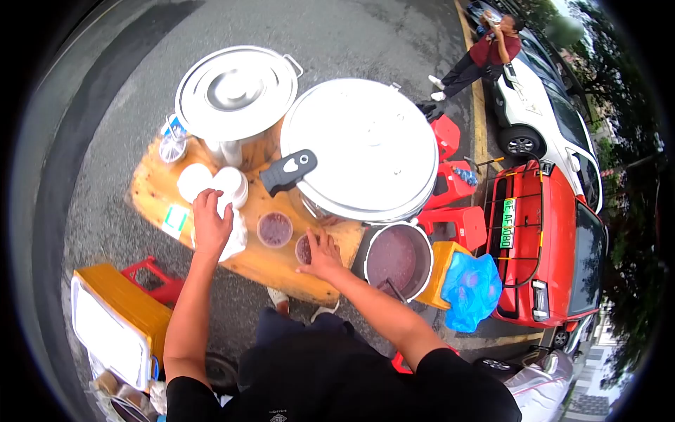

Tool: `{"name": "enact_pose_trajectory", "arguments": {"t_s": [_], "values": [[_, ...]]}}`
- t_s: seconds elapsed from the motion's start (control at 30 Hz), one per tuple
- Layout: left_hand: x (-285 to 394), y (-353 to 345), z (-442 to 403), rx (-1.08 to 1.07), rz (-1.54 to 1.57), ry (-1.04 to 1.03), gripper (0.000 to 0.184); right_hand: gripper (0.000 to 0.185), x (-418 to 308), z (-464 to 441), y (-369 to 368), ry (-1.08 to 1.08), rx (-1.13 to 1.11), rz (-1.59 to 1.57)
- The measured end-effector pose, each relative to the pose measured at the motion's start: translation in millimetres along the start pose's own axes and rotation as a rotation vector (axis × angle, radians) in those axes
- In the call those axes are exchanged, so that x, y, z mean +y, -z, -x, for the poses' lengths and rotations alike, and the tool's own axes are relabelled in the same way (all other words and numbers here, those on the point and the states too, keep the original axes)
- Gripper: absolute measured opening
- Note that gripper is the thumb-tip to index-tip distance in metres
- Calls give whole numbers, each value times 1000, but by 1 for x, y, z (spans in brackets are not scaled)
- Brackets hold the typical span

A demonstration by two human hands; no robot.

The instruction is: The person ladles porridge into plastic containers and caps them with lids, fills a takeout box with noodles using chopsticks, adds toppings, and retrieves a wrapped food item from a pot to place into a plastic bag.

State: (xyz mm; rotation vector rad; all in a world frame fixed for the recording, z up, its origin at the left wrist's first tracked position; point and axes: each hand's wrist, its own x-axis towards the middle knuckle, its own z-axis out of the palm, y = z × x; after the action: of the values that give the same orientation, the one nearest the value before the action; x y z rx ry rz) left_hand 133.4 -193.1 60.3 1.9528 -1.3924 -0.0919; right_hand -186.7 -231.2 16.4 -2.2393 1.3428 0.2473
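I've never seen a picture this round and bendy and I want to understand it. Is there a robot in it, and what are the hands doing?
There's no robot here, just a person. There is one picture, from a camera on their head looking down, so you see their own arms reaching forward.

On the orange-brown wooden table sit a big round pot with a pale, shiny lid and clear round tubs of something purplish. Beside them, a deep metal pot holds purplish liquid.

The left hand is at some round white stacked containers; I can't tell if it grips one. The right hand has its fingers at the smaller-looking tub.
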Motion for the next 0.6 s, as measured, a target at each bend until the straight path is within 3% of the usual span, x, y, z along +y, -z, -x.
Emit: {"name": "enact_pose_trajectory", "arguments": {"t_s": [0.1,0.13,0.2,0.23,0.27,0.37,0.47,0.6], "values": [[10,-5,-39,5,-173,-102,58,89,25,22,-2,-2,219,-189],[3,-13,-47,-52,-176,-95,68,78,47,28,-11,-49,282,-224],[1,-23,-55,-143,-188,-48,67,58,97,56,-28,-217,378,-252],[2,-26,-56,-172,-199,-40,67,54,122,77,-24,-320,300,-257],[-2,-31,-57,-180,-208,-51,65,49,162,94,-42,-378,295,-62],[-8,-38,-58,-223,-194,-33,61,51,246,148,-75,-679,65,137],[-13,-40,-60,-205,-200,-65,61,48,270,182,-76,-712,-126,196],[-11,-37,-67,-221,-179,-92,62,46,288,179,-74,-740,-146,251]]}}
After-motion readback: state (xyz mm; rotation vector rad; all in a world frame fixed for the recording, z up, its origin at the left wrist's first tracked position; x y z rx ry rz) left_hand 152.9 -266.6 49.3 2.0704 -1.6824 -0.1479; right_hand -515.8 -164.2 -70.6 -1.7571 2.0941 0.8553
